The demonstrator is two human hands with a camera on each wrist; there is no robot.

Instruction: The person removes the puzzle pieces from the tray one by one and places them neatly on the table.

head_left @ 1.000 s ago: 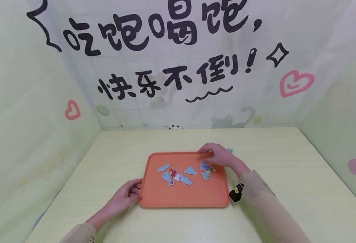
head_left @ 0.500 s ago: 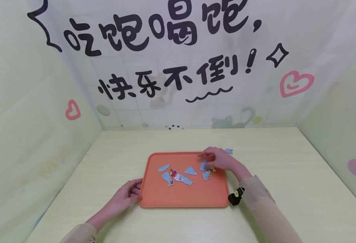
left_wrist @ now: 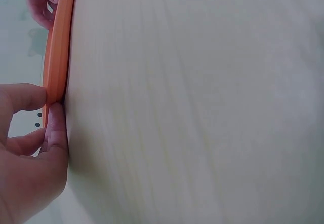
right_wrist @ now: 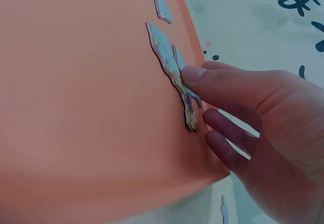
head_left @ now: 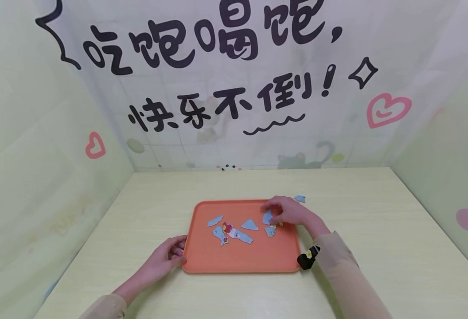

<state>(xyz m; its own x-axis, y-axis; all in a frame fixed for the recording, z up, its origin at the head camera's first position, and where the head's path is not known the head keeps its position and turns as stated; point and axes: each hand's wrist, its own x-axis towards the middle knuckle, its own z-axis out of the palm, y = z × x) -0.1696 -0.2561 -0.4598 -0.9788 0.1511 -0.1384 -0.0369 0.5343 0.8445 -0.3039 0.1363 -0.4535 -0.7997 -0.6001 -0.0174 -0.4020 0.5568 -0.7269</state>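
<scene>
Hand, the right one, reaches over the far right part of an orange tray, nearer the person than a second ago, when it was raised at the far rim. Its thumb now meets a pale blue puzzle piece; whether it is gripping the piece cannot be told. The shift uncovers more of a loose piece on the desk, just beyond the tray's far right corner. Other pieces, including a blue triangle and a pale strip, lie on the tray, unmoved. The left hand grips the left rim, as before.

The right wrist view adds what the head view hides: the thumb tip on the blue piece's edge, a patterned piece alongside, and two curved fingers held apart from both. The left wrist view alone reveals a left finger tucked low against the tray's outer side.
</scene>
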